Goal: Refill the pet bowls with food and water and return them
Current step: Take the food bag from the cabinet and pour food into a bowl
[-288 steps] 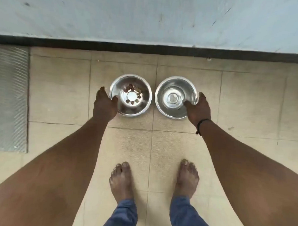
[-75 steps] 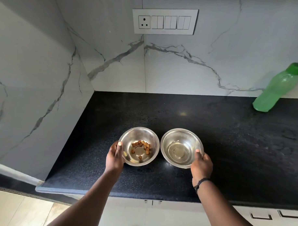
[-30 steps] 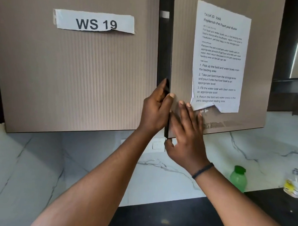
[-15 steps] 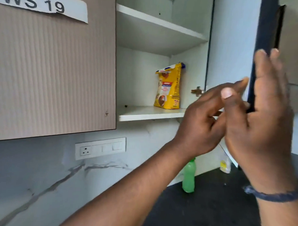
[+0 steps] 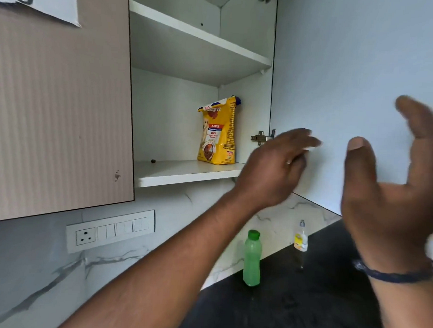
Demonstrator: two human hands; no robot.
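Now the cupboard stands open, and the yellow pet food bag (image 5: 217,133) sits upright on the lower shelf (image 5: 185,172), toward the shelf's right end and close to the back corner, its long axis vertical and its folded top just under the shelf above. The left hand (image 5: 272,165) hangs in the air in front of the shelf's right front corner, fingers loosely spread and holding nothing; the bag lies to its left and deeper in, slightly higher than the knuckles. This is the nearer hand, so the reach would probably fall to it: forward and leftward past the shelf's front edge. The right hand (image 5: 391,194) is raised with its fingers apart, also holding nothing, in front of the pale inner face of the open door (image 5: 348,70); whether it touches the door cannot be told through the blur.

Little stands in the way. A metal hinge (image 5: 261,137) juts from the cupboard's right wall, just beside the bag and on the line of the reach, and a small dark speck (image 5: 153,161) lies at the back of the shelf, well apart. The closed left door (image 5: 60,97) bears a torn paper label. Below, on the black counter (image 5: 304,302), a green bottle (image 5: 252,258) and a small clear bottle (image 5: 300,236) stand near the back edge. The bowls are out of view.
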